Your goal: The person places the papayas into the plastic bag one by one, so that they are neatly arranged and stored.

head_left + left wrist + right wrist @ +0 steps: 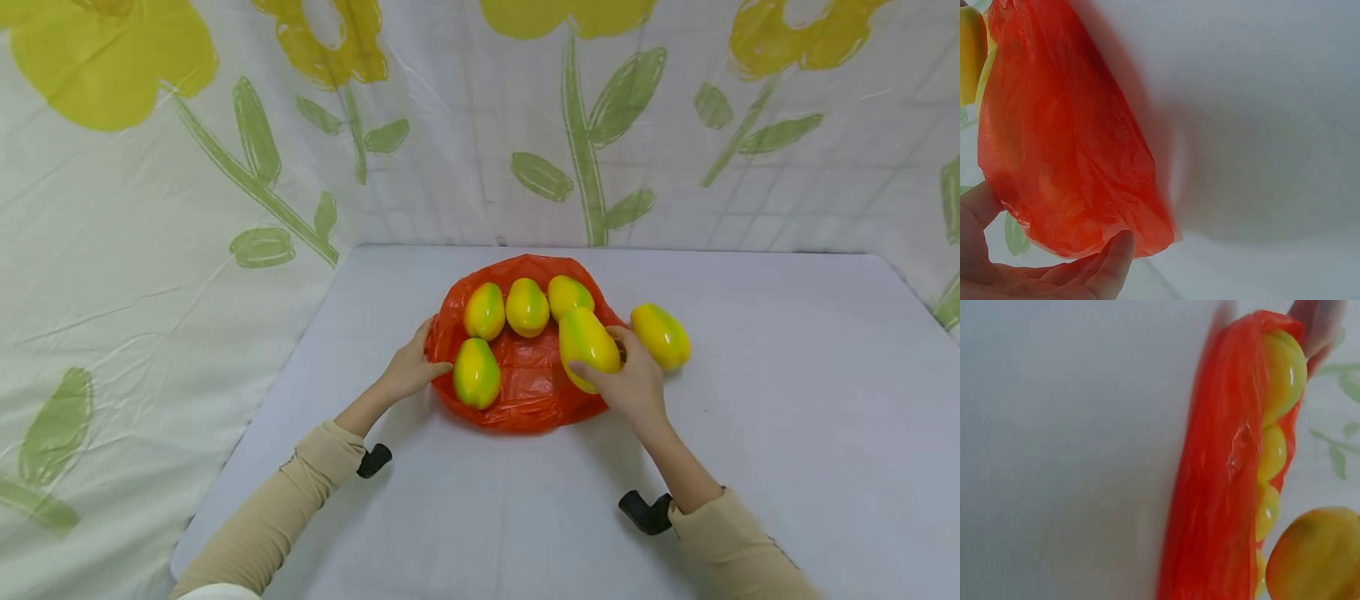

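A red plastic bag [528, 375] lies spread open on the table, its rim rolled low. Inside it sit several glossy yellow papayas with green streaks, one of them a papaya [477, 373] at the near left. My left hand [410, 363] holds the bag's left rim, thumb over the inner side and fingers along the outside; the left wrist view shows the fingers against the red plastic [1079, 162]. Over the bag's right part, my right hand [633, 379] grips another papaya [587, 346] between thumb and fingers. That same papaya [1319, 556] hangs beside the rim in the right wrist view.
One more papaya [661, 337] rests on the white table [787, 400] just right of the bag, behind my right hand. A flower-printed curtain [465, 167] hangs along the table's back and left. Black wrist camera mounts [647, 512] stick out from both wrists.
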A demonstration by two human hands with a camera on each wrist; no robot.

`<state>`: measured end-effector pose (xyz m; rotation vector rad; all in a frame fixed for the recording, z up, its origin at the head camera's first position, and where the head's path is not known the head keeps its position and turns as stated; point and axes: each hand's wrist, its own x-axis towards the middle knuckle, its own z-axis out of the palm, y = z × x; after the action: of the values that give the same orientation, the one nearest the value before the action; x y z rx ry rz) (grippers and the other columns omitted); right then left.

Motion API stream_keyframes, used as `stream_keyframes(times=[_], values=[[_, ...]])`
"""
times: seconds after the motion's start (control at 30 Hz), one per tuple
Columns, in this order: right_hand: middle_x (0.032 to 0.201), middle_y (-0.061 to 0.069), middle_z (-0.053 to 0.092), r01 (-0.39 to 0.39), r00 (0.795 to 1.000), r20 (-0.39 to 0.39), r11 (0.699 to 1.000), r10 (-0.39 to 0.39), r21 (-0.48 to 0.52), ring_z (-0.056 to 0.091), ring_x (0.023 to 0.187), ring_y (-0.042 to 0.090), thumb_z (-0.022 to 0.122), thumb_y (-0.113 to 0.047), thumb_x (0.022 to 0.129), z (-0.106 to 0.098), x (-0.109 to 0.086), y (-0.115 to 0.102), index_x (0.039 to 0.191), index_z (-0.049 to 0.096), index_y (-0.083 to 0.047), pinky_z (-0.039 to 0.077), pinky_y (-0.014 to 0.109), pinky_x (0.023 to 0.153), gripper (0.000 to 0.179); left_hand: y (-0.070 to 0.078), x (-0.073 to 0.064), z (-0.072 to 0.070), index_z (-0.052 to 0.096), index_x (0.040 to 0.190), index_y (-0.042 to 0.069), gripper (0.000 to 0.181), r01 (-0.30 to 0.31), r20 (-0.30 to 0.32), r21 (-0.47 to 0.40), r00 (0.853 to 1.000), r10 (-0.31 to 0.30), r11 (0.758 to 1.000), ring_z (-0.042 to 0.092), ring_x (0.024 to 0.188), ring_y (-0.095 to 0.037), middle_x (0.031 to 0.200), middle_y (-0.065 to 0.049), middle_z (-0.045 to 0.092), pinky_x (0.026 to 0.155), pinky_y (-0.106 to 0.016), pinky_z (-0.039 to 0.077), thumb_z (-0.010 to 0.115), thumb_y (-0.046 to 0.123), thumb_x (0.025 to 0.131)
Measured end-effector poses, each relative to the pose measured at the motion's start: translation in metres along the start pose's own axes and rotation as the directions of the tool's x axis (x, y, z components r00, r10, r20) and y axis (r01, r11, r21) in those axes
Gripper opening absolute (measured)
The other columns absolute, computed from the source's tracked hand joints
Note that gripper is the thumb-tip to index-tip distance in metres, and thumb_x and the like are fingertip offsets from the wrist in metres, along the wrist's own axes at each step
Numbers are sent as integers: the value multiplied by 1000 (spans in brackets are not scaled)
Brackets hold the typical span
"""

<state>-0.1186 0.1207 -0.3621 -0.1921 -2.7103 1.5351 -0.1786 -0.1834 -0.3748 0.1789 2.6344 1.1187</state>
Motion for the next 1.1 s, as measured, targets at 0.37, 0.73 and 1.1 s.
stream_keyframes(times=[0.37, 0.73, 1.1], values=[[139, 19, 46, -14, 1000, 16, 1000, 14, -6, 42, 123, 35, 74, -31, 85, 21, 1, -1, 143, 38, -2, 39, 55, 103, 75, 0, 0, 0, 12, 155, 4, 78, -16, -5, 2, 1000, 16, 1000, 46, 127, -42, 148, -24, 38, 100, -53, 44, 58, 18, 92], [137, 17, 47, -36, 998, 55, 999, 35, 18, 45, 122, 34, 75, -34, 83, 42, 2, -4, 141, 38, -3, 42, 55, 101, 75, 2, 0, 1, 9, 155, 2, 82, -13, 0, 8, 1000, 13, 1000, 44, 129, -43, 150, -26, 35, 102, -54, 41, 58, 19, 92], [131, 19, 49, -48, 990, 132, 999, 50, -18, 49, 113, 33, 74, -39, 84, 62, 4, -8, 137, 37, 0, 48, 50, 95, 75, 2, 2, 2, 10, 154, 0, 82, -25, -4, 30, 1000, 25, 999, 44, 128, -44, 150, -27, 34, 103, -55, 41, 58, 20, 91]])
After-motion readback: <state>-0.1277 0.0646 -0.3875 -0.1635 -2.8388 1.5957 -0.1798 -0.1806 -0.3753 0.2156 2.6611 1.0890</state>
